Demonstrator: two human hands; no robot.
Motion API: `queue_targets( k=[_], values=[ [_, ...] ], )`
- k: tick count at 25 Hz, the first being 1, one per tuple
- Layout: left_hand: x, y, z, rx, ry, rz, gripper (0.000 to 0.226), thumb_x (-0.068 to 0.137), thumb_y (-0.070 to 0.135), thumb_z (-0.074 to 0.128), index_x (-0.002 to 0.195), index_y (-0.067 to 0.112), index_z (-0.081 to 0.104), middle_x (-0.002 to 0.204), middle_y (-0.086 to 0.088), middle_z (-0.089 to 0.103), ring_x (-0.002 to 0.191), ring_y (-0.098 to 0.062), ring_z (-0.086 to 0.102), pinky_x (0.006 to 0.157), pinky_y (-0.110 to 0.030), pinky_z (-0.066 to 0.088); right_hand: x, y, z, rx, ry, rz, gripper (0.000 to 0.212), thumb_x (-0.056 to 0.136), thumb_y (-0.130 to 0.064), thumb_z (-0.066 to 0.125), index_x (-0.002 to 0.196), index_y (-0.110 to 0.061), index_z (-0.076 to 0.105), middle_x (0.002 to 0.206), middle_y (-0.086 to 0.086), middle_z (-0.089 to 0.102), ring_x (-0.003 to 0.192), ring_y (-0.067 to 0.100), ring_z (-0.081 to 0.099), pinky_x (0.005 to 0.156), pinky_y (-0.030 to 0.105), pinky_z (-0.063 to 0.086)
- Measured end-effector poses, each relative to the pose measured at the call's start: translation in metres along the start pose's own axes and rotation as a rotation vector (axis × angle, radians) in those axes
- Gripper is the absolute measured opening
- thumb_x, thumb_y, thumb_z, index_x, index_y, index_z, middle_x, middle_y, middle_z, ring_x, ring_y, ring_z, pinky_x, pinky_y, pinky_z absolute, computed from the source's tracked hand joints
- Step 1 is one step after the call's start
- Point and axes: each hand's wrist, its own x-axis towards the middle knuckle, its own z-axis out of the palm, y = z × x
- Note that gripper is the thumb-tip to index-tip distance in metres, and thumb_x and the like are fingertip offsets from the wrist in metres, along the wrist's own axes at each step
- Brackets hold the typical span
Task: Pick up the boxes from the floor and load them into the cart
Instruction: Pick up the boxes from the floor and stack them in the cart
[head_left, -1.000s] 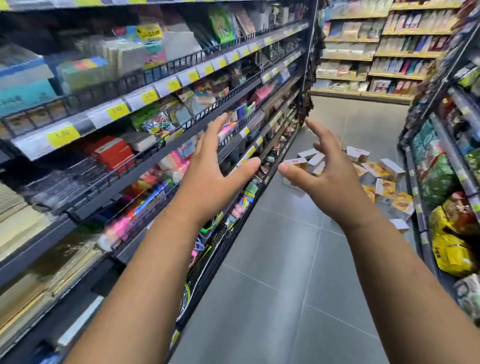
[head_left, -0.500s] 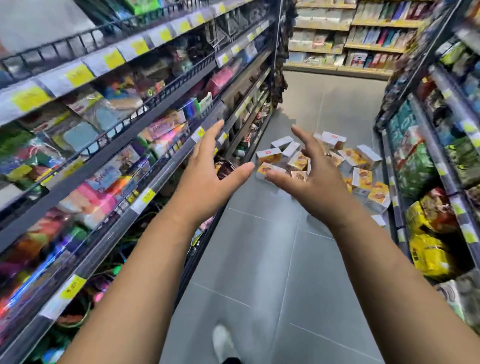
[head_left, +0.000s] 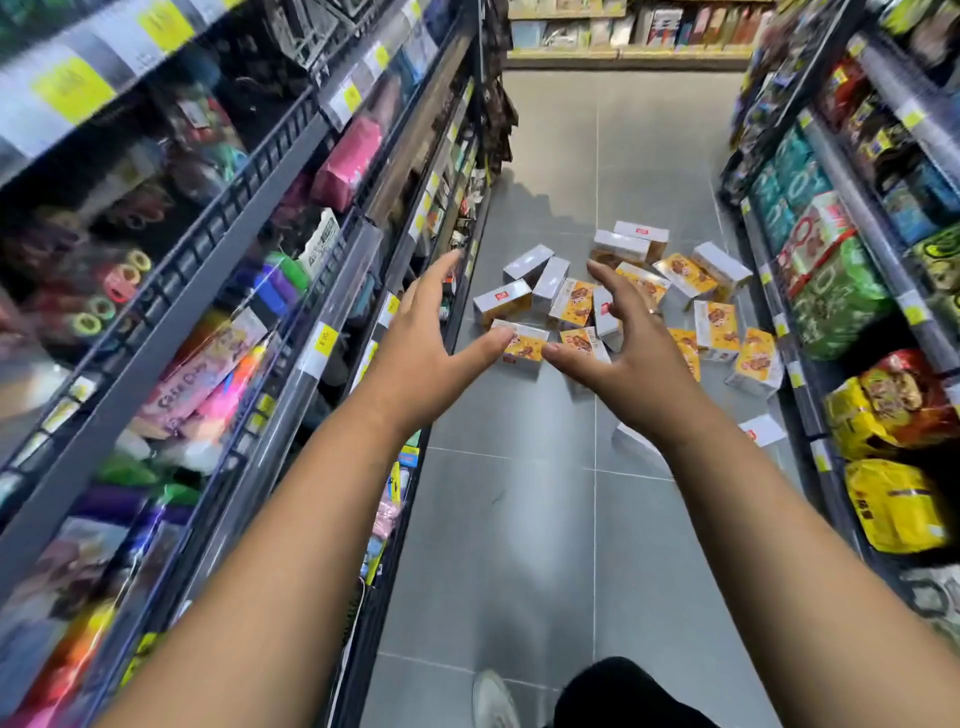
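Boxes (head_left: 618, 306) lie in a messy pile on the floor (head_left: 519, 519) at 12 o'clock. Left hand (head_left: 423, 338) and right hand (head_left: 631, 348) are both spread wide and hold nothing. Best to bend low and grab the nearest box first. No cart shows.

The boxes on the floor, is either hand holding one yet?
No, both the left hand and right hand are open and empty above the boxes.
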Motion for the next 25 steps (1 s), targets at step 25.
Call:
queue_targets(
  k=[25],
  values=[
    [0.609, -0.195, 0.128, 0.130, -0.218, -0.299, 0.084, 0.082, 0.041, 0.072, 0.150, 0.026, 0.026, 0.151, -0.004, 0.034, 0.137, -0.019, 0.036, 0.105, -0.025, 0.028, 0.586, 0.282, 0.054, -0.261, -0.327, 0.231, 0.097, 0.074, -0.045, 0.078, 0.151, -0.032, 0.021, 0.157, 0.000, 0.019, 0.143, 0.019, 0.020, 0.110, 0.026, 0.020]
  ],
)
